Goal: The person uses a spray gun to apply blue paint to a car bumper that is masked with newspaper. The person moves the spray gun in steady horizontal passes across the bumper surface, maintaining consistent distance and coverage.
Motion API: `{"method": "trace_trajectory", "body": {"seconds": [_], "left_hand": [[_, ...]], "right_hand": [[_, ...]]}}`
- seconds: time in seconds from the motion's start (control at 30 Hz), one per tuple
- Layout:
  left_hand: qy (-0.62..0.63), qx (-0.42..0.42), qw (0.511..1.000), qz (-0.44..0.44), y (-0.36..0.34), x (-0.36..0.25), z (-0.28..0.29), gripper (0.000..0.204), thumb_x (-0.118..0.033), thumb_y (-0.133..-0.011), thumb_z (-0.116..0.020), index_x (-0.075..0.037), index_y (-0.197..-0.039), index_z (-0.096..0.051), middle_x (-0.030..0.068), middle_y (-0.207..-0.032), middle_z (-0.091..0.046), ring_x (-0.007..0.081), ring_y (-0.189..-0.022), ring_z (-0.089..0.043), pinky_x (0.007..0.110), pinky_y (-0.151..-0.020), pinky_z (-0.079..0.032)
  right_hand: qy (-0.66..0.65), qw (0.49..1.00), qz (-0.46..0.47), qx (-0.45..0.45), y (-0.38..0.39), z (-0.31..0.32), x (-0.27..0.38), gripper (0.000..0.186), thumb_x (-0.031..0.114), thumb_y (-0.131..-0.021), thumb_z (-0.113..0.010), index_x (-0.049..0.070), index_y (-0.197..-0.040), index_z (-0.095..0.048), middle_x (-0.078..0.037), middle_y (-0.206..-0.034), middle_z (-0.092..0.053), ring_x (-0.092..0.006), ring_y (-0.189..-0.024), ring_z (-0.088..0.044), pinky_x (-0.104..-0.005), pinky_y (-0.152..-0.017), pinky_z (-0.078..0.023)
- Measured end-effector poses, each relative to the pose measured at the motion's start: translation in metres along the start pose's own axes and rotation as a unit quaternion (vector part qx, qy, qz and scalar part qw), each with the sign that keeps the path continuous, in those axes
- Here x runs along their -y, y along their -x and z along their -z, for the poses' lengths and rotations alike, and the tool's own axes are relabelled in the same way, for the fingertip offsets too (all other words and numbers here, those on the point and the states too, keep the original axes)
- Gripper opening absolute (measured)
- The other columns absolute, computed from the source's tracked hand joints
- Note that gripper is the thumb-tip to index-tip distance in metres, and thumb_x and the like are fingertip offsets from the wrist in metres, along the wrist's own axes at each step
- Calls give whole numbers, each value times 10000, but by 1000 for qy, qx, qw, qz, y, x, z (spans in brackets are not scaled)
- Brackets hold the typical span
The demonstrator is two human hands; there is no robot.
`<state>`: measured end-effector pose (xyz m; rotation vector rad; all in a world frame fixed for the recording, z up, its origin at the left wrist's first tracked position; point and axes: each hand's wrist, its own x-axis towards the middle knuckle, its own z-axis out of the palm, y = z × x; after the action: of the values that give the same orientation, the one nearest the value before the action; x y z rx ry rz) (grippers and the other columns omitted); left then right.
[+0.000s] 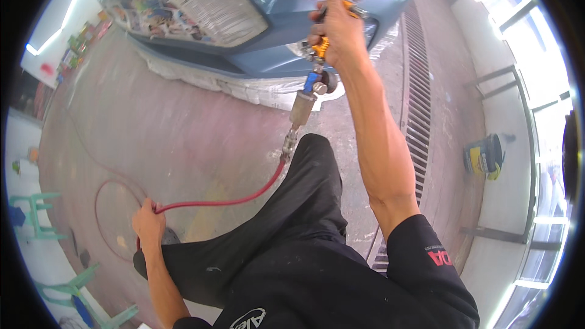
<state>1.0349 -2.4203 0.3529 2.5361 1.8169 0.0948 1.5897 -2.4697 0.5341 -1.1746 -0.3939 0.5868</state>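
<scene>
An orange-gold spray gun (319, 49) is gripped in my right hand (341, 30), held out at the blue-grey car bumper (244, 61). Below its grip hangs an air regulator with a filter cylinder (301, 107). From that fitting a red air hose (219, 203) curves down to the left. My left hand (148, 224) is closed round the hose beside my left knee, keeping a length of it off the floor. Whether the gun's nozzle touches the car cannot be made out. Printed paper (213, 12) covers a large opening in the car's front.
White masking sheet (244, 92) lies on the floor under the bumper. A drain grate (418, 85) runs along the floor at the right. A dark bucket (485, 155) with a yellow label stands by the right wall. Pale green stools (38, 216) stand at the left edge.
</scene>
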Motion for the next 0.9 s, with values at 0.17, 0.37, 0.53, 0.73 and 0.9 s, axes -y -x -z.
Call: {"method": "trace_trajectory", "body": {"seconds": [0.17, 0.37, 0.53, 0.73, 0.9], "left_hand": [[44, -17, 999, -14, 5, -15, 5, 227, -284, -1032, -721, -79, -948, -671, 185, -745, -716, 454, -743, -705, 566, -694, -510], [94, -66, 991, -68, 8, -38, 7, 220, -263, -1051, -706, -88, -930, -651, 152, -662, -670, 417, -648, -680, 533, -622, -479], [126, -82, 982, -112, 11, -66, 10, 205, -249, -1032, -742, -98, -926, -652, 133, -640, -651, 386, -576, -650, 502, -560, -458], [171, -93, 965, -176, 23, -123, -4, 196, -235, -999, -787, -102, -926, -663, 123, -634, -649, 364, -551, -655, 488, -531, -457], [212, -62, 956, -196, 37, -167, -17, 185, -231, -987, -796, -99, -939, -675, 122, -637, -653, 362, -560, -667, 483, -534, -470]], "right_hand": [[6, 996, -58, 61, -15, 0, 10, 589, 604, -1041, -717, 29, -1071, -593, -89, -857, -610, -83, -532, -471, -298, -481, -448], [21, 998, -58, 17, -38, 32, 34, 566, 587, -1023, -754, 47, -1035, -583, -63, -824, -580, -78, -520, -451, -294, -480, -434], [41, 998, -37, -27, -63, 72, 55, 552, 576, -1012, -774, 60, -1024, -580, -47, -821, -576, -78, -512, -457, -289, -472, -433], [106, 992, 14, -65, -87, 130, 88, 534, 566, -1051, -719, 50, -1043, -582, -69, -820, -580, -114, -530, -483, -317, -459, -436], [160, 979, 35, -125, -109, 172, 118, 530, 550, -1041, -742, 39, -1062, -605, -66, -831, -596, -119, -541, -500, -316, -463, -450]]}}
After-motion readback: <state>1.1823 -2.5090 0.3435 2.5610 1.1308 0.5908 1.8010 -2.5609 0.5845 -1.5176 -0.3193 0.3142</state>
